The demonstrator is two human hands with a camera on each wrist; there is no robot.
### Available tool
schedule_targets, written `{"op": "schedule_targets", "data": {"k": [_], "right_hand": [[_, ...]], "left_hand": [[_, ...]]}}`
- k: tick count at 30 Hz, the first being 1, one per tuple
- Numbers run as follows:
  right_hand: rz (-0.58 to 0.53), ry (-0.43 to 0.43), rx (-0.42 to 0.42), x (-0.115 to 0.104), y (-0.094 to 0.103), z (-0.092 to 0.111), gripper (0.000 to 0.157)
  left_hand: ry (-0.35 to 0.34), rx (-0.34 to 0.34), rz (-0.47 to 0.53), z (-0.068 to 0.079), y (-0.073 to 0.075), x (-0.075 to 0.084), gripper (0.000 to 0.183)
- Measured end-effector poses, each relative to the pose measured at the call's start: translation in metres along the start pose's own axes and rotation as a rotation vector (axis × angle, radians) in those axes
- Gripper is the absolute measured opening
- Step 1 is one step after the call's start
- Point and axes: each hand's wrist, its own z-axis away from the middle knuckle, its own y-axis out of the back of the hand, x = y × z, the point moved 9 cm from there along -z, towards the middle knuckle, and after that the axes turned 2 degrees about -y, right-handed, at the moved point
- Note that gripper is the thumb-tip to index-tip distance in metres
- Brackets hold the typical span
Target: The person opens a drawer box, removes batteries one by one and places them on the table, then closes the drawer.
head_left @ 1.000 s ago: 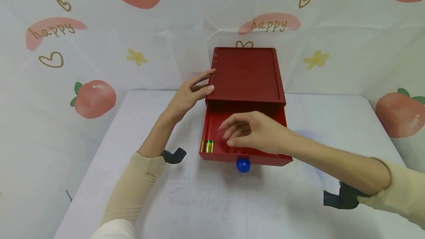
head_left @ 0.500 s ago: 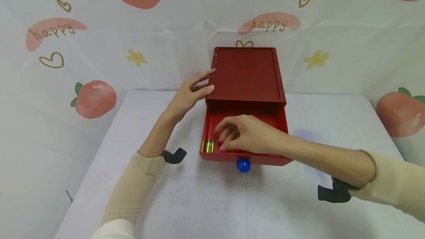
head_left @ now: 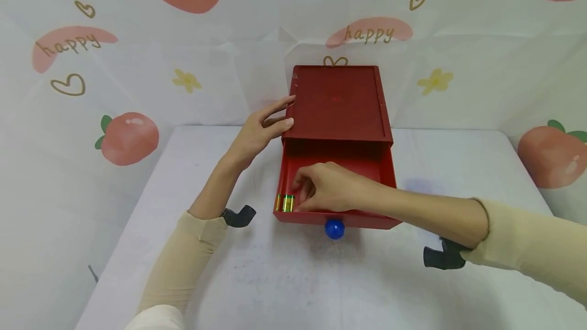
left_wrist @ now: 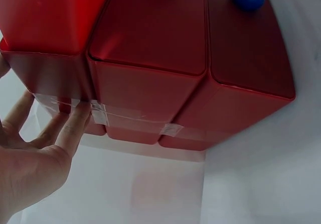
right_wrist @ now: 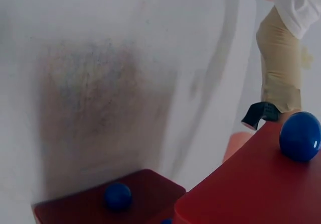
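Observation:
A red stacked drawer cabinet (head_left: 337,101) has its top drawer (head_left: 341,222) pulled out, with a blue ball knob (head_left: 335,229) on the front. Several gold-and-green batteries (head_left: 288,203) stand at the drawer's front left corner. My right hand (head_left: 330,187) reaches into the drawer, fingers bent and thumb apart from them, fingertips right beside the batteries. Nothing shows between thumb and index finger. My left hand (head_left: 261,129) rests spread against the cabinet's left side; in the left wrist view its fingers (left_wrist: 75,128) touch the taped red wall. The right wrist view does not show the right hand.
The cabinet stands on a white table (head_left: 275,279) against a white patterned backdrop (head_left: 257,24). Below the pulled-out drawer are closed drawers, one with a blue knob (right_wrist: 118,196). Clear tape (left_wrist: 173,129) runs along the cabinet's side. Dark wrist mounts (head_left: 239,216) sit on both forearms.
My right hand has moved left and slightly down inside the drawer, toward the batteries, its thumb and fingers drawing a little closer together. The left hand stays on the cabinet's side.

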Motion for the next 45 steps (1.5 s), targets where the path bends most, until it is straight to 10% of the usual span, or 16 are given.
{"op": "schedule_targets", "data": {"k": [23, 45], "right_hand": [[0.215, -0.023, 0.079, -0.007, -0.005, -0.014, 0.032], [0.123, 0.062, 0.138, -0.01, 0.002, -0.011, 0.032]], "left_hand": [[-0.006, -0.003, 0.016, -0.001, 0.0, 0.0, 0.05], [0.0, -0.012, 0.021, -0.001, -0.001, -0.001, 0.051]]}}
